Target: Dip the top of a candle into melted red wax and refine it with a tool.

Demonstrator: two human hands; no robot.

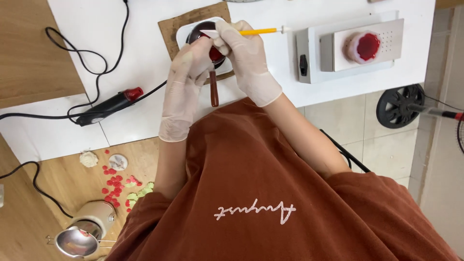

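Observation:
Both my hands wear thin white gloves. My left hand [186,79] grips the top of a small dark red spoon with a brown wooden handle [214,89], which rests on a white dish [182,34] over a brown cardboard square [171,29]. My right hand [246,55] holds a thin yellow-handled tool [258,32] whose pale tip points left over the dark bowl [198,30] of red wax.
A black glue gun with a red tip [108,106] and its cables lie at left. A grey device [350,48] at right carries a red-filled round mould [364,47]. Red and green wax pieces [118,186] and a metal melting spoon on a stand [79,239] sit lower left. A fan [401,105] stands on the floor.

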